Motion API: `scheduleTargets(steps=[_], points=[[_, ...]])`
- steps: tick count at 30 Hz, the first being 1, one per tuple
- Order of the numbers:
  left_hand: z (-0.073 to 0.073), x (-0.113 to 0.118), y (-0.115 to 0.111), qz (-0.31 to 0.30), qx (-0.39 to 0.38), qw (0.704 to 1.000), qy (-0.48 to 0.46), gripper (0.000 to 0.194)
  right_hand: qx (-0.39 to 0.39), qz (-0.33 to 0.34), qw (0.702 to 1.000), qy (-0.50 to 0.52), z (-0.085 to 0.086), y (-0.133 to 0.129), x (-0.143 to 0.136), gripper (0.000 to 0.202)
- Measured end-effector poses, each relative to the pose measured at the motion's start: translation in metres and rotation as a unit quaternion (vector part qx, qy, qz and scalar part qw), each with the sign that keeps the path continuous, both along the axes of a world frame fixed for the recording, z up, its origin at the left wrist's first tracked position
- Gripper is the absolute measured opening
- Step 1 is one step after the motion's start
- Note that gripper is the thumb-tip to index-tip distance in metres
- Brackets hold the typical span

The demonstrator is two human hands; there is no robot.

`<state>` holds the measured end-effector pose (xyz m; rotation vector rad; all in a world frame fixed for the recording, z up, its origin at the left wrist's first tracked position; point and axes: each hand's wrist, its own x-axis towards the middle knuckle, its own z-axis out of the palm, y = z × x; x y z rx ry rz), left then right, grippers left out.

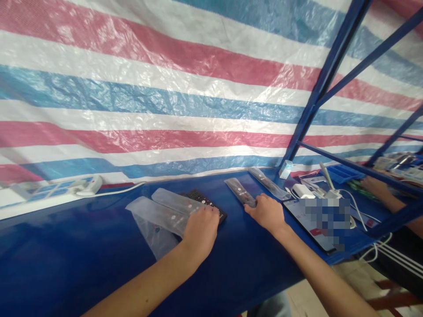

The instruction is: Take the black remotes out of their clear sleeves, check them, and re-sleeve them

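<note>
Several dark remote controls in frosted plastic sleeves lie fanned out on the blue tabletop (82,259). My left hand (202,226) is curled over the near end of a sleeved remote control (172,200) in that pile, its fingertips mostly hidden. Under and behind it show bare black remote controls (206,200) with pale buttons. To the right, my right hand (267,212) has its thumb and fingers closed at the near end of another sleeved remote control (238,189), which lies on the table. Beside that one, a further sleeved remote control (267,181) lies farther back.
A tablet (310,224), white chargers (303,191) and cables crowd the right side, near a small box (285,169) and a blue frame post (310,110). A white power strip (89,186) sits at left. Another person's arm (380,189) reaches in beyond the frame.
</note>
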<state>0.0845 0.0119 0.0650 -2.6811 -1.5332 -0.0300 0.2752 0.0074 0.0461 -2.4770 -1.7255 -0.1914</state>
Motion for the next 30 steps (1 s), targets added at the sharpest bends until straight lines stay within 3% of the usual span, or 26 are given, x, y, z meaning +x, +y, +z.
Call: scheduleTargets(steps=[6,11,14,16,18,20,25,30], points=[[0.007,0.001,-0.002,0.0,-0.04,0.999,0.015,0.035,-0.006,-0.045,0.999,0.002,0.003,0.039,0.038,0.044],[0.013,0.001,-0.003,0.006,-0.056,0.998,0.016,0.037,0.01,-0.052,0.999,-0.01,0.002,0.043,0.045,0.044],[0.016,-0.001,-0.003,0.01,-0.055,0.998,0.014,0.037,0.069,-0.011,0.997,-0.026,0.003,0.029,0.028,0.045],[0.018,-0.002,-0.002,0.01,-0.048,0.999,0.012,0.037,0.087,0.073,0.993,0.011,0.005,0.015,0.01,0.044],[0.02,-0.003,-0.002,0.014,-0.043,0.999,0.014,0.036,0.031,0.171,0.981,0.089,0.007,0.001,-0.012,0.045],[0.022,-0.003,-0.001,0.021,-0.043,0.999,0.022,0.034,-0.02,0.227,0.966,0.121,0.009,-0.009,-0.032,0.047],[0.022,-0.004,-0.001,0.02,-0.048,0.998,0.033,0.03,-0.054,0.216,0.971,0.086,0.006,-0.01,-0.061,0.037],[0.018,-0.005,-0.002,0.008,-0.027,0.999,0.025,0.032,-0.045,0.178,0.98,0.073,0.005,-0.007,-0.06,0.029]])
